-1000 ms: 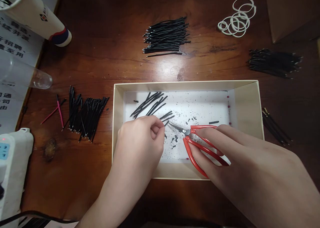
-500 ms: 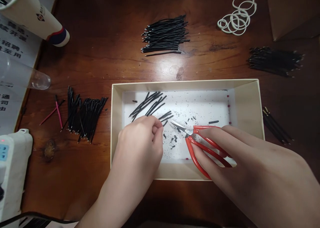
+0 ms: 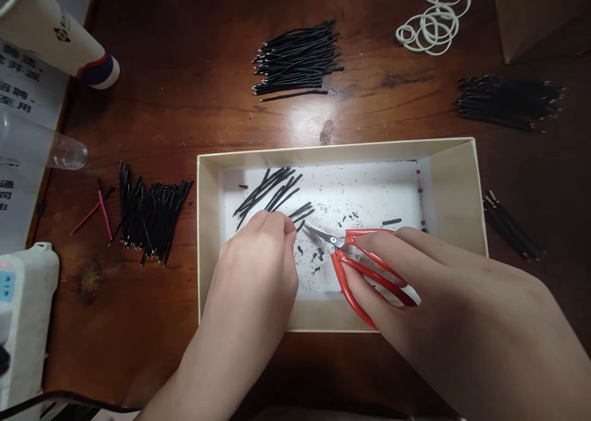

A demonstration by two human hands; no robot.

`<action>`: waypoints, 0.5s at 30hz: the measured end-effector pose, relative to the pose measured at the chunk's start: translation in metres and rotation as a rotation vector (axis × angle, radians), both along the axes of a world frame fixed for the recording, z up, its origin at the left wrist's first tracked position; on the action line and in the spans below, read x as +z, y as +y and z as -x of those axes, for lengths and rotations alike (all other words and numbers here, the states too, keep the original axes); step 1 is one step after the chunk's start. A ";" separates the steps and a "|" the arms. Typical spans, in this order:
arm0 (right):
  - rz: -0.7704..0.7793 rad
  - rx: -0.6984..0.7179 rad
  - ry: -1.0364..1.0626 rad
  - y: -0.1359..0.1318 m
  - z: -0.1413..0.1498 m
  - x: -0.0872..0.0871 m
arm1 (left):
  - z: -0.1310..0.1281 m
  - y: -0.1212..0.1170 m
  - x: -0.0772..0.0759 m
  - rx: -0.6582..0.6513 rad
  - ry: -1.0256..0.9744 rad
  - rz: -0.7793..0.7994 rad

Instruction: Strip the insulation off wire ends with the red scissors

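Note:
My left hand [image 3: 258, 267] is closed in a pinch over the left half of a shallow cardboard box [image 3: 457, 212]. A short black wire [image 3: 300, 226] sticks out from its fingertips. My right hand [image 3: 415, 273] grips red-handled scissors [image 3: 364, 273], whose blade tips are right by that wire's end. Several black wires [image 3: 265, 187] lie loose in the box beyond my left hand. Small black scraps [image 3: 318, 255] and fine bits are scattered over the white box bottom.
Bundles of black wires lie behind the box [image 3: 295, 61], to its left [image 3: 157, 218] and at the far right [image 3: 508, 104]. White rubber bands [image 3: 434, 27] are at the back. A paper cup [image 3: 60, 33], clear plastic tube [image 3: 69, 150] and power strip [image 3: 28, 304] line the left.
The scissors first draw back slightly from the wire, then come in again until their tips meet its end. The whole view has shifted a little. My left hand keeps its pinch.

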State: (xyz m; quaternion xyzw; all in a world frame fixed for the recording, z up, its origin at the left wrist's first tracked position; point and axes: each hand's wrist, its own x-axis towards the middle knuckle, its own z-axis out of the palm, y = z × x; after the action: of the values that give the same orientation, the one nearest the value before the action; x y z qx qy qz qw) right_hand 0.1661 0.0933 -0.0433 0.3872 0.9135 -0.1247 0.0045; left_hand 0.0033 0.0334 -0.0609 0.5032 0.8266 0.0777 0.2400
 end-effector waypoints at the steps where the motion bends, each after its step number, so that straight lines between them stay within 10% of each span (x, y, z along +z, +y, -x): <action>1: -0.001 0.005 -0.005 0.000 0.000 0.000 | 0.000 0.000 0.000 0.000 -0.004 0.003; 15: -0.025 0.047 -0.048 0.002 -0.002 -0.001 | -0.001 0.002 -0.002 -0.015 0.030 0.015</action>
State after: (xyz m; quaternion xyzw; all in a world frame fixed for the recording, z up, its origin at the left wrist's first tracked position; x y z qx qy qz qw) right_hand 0.1678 0.0952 -0.0445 0.3684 0.9235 -0.1039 0.0247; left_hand 0.0041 0.0351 -0.0625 0.5087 0.8268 0.0621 0.2320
